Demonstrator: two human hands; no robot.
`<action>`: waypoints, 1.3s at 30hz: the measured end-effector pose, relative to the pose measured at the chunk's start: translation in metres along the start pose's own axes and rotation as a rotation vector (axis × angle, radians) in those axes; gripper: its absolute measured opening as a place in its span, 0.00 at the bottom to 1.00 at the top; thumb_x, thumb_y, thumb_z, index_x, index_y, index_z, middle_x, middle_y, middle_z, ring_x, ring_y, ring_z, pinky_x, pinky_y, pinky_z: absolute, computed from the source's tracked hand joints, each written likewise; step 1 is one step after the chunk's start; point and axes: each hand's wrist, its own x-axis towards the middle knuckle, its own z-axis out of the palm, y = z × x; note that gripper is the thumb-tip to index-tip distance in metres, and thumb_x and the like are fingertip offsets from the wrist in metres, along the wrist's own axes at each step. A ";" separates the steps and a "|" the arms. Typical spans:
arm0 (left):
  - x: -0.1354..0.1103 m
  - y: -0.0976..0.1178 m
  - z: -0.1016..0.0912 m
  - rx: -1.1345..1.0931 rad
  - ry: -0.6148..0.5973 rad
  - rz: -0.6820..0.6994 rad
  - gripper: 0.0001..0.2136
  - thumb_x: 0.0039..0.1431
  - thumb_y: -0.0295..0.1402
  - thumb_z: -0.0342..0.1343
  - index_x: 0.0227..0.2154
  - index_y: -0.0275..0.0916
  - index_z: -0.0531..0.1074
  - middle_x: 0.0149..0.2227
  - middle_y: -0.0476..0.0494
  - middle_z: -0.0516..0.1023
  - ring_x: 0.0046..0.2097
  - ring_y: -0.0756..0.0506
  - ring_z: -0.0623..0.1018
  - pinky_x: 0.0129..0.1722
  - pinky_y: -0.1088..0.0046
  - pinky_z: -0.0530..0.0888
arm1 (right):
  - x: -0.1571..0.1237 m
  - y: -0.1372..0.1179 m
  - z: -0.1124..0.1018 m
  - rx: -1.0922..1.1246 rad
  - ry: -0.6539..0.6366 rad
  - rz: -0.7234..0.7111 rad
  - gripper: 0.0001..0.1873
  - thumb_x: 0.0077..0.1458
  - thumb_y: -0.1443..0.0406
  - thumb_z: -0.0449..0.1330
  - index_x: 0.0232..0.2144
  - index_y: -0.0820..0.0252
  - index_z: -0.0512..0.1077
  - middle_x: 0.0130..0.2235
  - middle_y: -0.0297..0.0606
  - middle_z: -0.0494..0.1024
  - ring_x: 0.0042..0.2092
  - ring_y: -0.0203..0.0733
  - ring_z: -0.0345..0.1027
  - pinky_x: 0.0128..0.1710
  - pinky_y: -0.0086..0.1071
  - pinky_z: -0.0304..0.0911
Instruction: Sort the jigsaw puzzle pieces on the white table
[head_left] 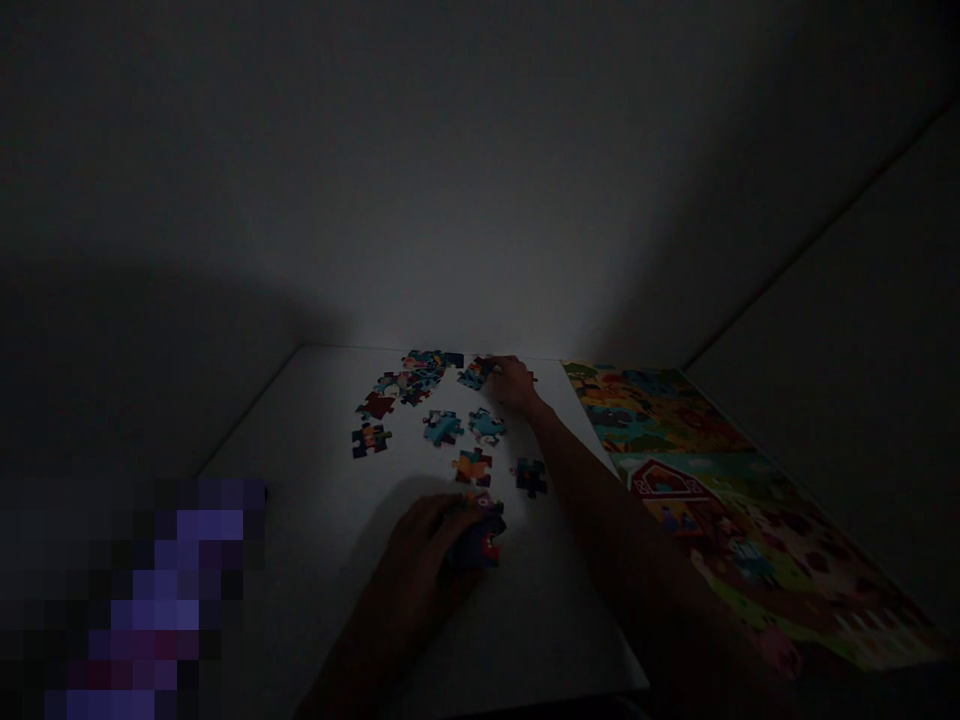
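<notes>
Jigsaw puzzle pieces lie on a white table in dim light. My left hand (424, 540) is near the front, its fingers curled over a few dark puzzle pieces (480, 540) with red and orange details. Toward the far edge, my right hand (514, 385) has bent fingers closed at a blue, colourful puzzle piece (474, 374); its fingertips are partly hidden. Between the hands lie two light-blue pieces (442, 427), an orange piece (472, 467) and a dark green piece (530, 476).
A pile of mixed puzzle pieces (420, 378) is at the far left, with a reddish piece (375, 405) and an orange-and-dark piece (370, 440) nearer. Illustrated farm and animal sheets (705, 500) cover the right side. A pale wall (465, 200) rises behind the table. A pixelated patch covers the lower left.
</notes>
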 end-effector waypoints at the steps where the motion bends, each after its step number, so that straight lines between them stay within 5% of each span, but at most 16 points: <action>1: 0.001 -0.001 0.000 0.018 -0.004 0.017 0.24 0.56 0.28 0.59 0.56 0.51 0.68 0.59 0.44 0.69 0.60 0.38 0.68 0.60 0.52 0.67 | 0.001 0.000 0.002 -0.002 0.006 -0.010 0.23 0.61 0.69 0.50 0.56 0.55 0.71 0.56 0.43 0.74 0.57 0.49 0.67 0.57 0.39 0.59; 4: 0.002 -0.004 0.000 0.047 -0.042 0.033 0.25 0.55 0.28 0.60 0.56 0.52 0.68 0.57 0.45 0.70 0.59 0.37 0.68 0.59 0.50 0.67 | -0.002 -0.002 0.006 -0.019 0.030 0.004 0.20 0.64 0.58 0.51 0.53 0.52 0.74 0.55 0.43 0.75 0.56 0.52 0.67 0.55 0.43 0.60; 7: 0.002 -0.006 0.000 0.051 -0.067 0.039 0.25 0.56 0.30 0.60 0.57 0.53 0.67 0.56 0.44 0.71 0.57 0.37 0.69 0.57 0.51 0.69 | -0.008 -0.007 0.008 -0.085 0.016 -0.014 0.29 0.57 0.45 0.56 0.53 0.54 0.73 0.54 0.48 0.74 0.55 0.57 0.67 0.54 0.48 0.59; 10: 0.003 -0.004 -0.001 0.052 -0.069 0.031 0.24 0.56 0.31 0.61 0.56 0.52 0.69 0.54 0.44 0.72 0.55 0.37 0.70 0.56 0.51 0.70 | -0.011 -0.013 0.004 -0.133 -0.049 -0.059 0.31 0.55 0.48 0.61 0.57 0.55 0.69 0.53 0.49 0.74 0.54 0.56 0.67 0.54 0.47 0.59; 15: 0.002 0.000 -0.001 0.065 -0.043 -0.034 0.25 0.55 0.29 0.62 0.55 0.53 0.69 0.54 0.45 0.73 0.55 0.37 0.71 0.55 0.52 0.71 | -0.010 -0.021 -0.006 -0.132 -0.252 -0.037 0.13 0.55 0.58 0.62 0.41 0.57 0.77 0.49 0.45 0.76 0.48 0.49 0.72 0.46 0.36 0.63; 21: -0.003 -0.004 -0.001 0.046 0.009 -0.013 0.24 0.57 0.27 0.57 0.56 0.53 0.68 0.57 0.45 0.71 0.57 0.39 0.71 0.56 0.56 0.72 | -0.019 -0.032 0.001 -0.134 -0.103 0.121 0.30 0.55 0.51 0.61 0.53 0.62 0.68 0.53 0.54 0.72 0.53 0.55 0.68 0.52 0.44 0.62; 24: -0.004 -0.005 -0.002 0.029 0.019 -0.007 0.24 0.58 0.27 0.56 0.56 0.54 0.68 0.58 0.45 0.71 0.57 0.38 0.71 0.56 0.54 0.72 | -0.017 -0.032 -0.001 -0.077 -0.138 0.172 0.30 0.50 0.52 0.65 0.51 0.63 0.68 0.52 0.55 0.72 0.53 0.56 0.68 0.50 0.43 0.63; 30: -0.006 -0.008 0.000 0.010 -0.005 -0.038 0.25 0.58 0.27 0.56 0.57 0.55 0.67 0.59 0.47 0.70 0.59 0.38 0.70 0.58 0.53 0.71 | -0.012 -0.020 -0.035 0.313 -0.449 0.005 0.12 0.42 0.69 0.65 0.33 0.60 0.70 0.32 0.34 0.76 0.37 0.41 0.71 0.34 0.30 0.63; 35: -0.008 -0.009 0.006 -0.013 0.086 -0.084 0.32 0.57 0.32 0.59 0.64 0.53 0.57 0.65 0.42 0.62 0.63 0.35 0.66 0.60 0.51 0.68 | -0.028 -0.026 -0.061 0.550 -0.954 -0.209 0.12 0.42 0.65 0.66 0.31 0.60 0.68 0.25 0.29 0.75 0.28 0.36 0.70 0.26 0.26 0.60; 39: -0.009 -0.006 0.007 -0.110 0.129 -0.202 0.40 0.57 0.39 0.60 0.68 0.44 0.45 0.63 0.33 0.63 0.60 0.34 0.70 0.55 0.51 0.72 | -0.056 -0.040 -0.070 0.620 -1.130 -0.229 0.12 0.43 0.65 0.65 0.31 0.59 0.66 0.25 0.30 0.75 0.28 0.37 0.73 0.27 0.27 0.62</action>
